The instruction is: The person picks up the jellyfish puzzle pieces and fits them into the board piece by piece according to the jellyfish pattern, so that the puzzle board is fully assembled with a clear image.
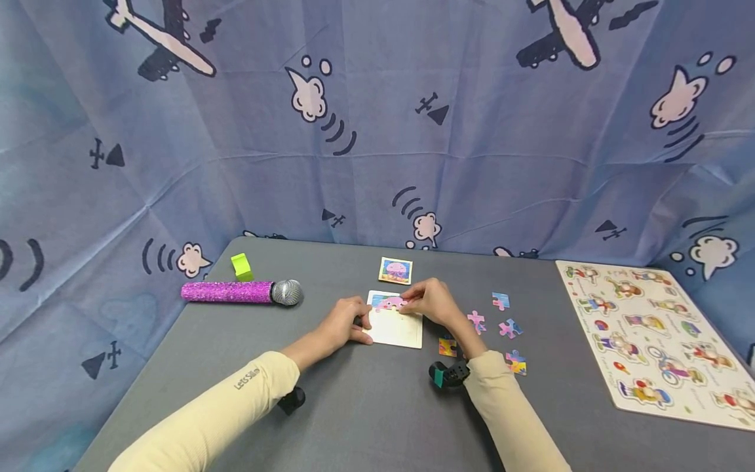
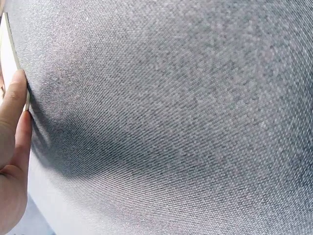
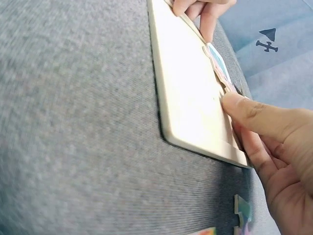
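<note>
Fingers (image 3: 250, 111) of the right hand (image 1: 434, 303) pinch a puzzle piece (image 1: 396, 302) mid-frame; the left hand (image 1: 344, 321) grips a pale board (image 1: 394, 331) by its edge.

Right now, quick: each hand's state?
Left hand: closed, holding the white board by its left edge.
Right hand: touching the pink puzzle; can't tell whether pinching a piece.

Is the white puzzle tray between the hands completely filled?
No, in the head view the tray shows puzzle pieces only along its far side, with the near part bare.
</note>
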Motion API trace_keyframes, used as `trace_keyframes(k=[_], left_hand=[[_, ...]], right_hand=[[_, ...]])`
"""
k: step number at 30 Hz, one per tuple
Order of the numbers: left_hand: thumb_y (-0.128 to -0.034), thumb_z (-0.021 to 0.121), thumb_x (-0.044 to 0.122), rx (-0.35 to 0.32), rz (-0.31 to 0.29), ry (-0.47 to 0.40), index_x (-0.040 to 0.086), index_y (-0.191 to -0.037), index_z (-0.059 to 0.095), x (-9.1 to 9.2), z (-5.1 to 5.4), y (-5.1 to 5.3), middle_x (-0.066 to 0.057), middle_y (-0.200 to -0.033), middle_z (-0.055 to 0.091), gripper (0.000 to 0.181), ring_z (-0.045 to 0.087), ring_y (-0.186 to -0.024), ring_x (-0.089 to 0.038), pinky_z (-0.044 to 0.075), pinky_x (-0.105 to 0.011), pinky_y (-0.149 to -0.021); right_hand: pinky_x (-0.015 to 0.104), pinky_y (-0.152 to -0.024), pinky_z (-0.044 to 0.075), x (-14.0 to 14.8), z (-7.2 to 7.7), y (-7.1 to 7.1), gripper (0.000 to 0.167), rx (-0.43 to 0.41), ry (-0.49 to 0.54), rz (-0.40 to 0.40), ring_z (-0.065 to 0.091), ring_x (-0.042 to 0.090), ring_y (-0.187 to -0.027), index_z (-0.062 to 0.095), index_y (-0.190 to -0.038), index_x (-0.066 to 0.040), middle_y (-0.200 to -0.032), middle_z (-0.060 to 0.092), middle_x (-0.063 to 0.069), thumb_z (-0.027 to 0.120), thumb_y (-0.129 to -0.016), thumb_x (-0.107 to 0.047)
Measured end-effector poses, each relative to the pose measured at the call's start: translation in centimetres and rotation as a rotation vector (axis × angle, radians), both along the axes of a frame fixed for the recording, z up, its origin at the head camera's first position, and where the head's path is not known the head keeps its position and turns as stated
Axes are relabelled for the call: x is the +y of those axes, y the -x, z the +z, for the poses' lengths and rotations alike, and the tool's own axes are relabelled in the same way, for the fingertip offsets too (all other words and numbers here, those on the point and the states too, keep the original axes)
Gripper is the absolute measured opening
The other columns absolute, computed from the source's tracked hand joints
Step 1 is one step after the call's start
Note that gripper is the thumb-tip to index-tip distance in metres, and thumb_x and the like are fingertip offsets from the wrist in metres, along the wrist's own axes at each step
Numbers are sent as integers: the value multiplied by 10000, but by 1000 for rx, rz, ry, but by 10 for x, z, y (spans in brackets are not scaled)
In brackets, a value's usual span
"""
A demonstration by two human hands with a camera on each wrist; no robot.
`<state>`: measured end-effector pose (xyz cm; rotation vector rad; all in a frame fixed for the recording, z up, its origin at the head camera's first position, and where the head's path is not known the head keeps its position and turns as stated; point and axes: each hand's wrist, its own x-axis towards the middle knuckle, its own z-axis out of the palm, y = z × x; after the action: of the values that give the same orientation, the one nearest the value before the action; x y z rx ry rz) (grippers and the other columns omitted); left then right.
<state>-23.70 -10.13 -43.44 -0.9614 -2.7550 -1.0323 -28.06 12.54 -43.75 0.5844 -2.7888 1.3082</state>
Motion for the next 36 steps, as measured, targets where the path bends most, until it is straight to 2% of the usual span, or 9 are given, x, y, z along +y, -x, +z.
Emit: trace_keyframes(k=[10, 17, 20, 25, 36], left_hand=[[-645, 881, 129, -20, 12, 2, 22, -666, 616, 0, 0, 0, -81, -830, 610, 286, 622, -875, -256, 539, -330, -817], [-650, 877, 116, -24, 10, -1, 16, -667, 613, 0, 0, 0, -118, -881, 627, 283, 623, -990, -310, 540, -332, -832], [-653, 874, 102, -27, 4, -9, 8, -672, 617, 0, 0, -1, -136, -897, 631, 275, 620, -980, -312, 545, -311, -810], [-660, 870, 103, -11, -5, -10, 6, -673, 612, 0, 1, -3, -123, -864, 619, 277, 624, -915, -296, 550, -299, -781], [-662, 869, 108, -10, 3, -10, 12, -680, 621, 0, 1, -3, -111, -873, 620, 266, 619, -938, -298, 552, -282, -768]], right_hand=[[221, -555, 472, -5, 6, 1, 205, -47, -97, -18, 545, 71, -604, 751, -855, -13, -718, 683, 19, 856, -688, -68], [220, -599, 489, -2, 7, 0, 261, -59, -74, 8, 575, 87, -640, 727, -916, 23, -742, 666, 38, 846, -694, -47], [211, -599, 491, -1, 7, 0, 269, -62, -55, 18, 589, 104, -656, 715, -936, 47, -761, 667, 64, 833, -705, -23], [201, -587, 481, 0, 5, -1, 215, -26, -62, 34, 580, 103, -652, 726, -907, 35, -750, 675, 59, 819, -722, -21], [218, -574, 474, -2, 4, -1, 161, 21, -89, 43, 562, 93, -627, 738, -876, 14, -719, 670, 38, 809, -740, -35]])
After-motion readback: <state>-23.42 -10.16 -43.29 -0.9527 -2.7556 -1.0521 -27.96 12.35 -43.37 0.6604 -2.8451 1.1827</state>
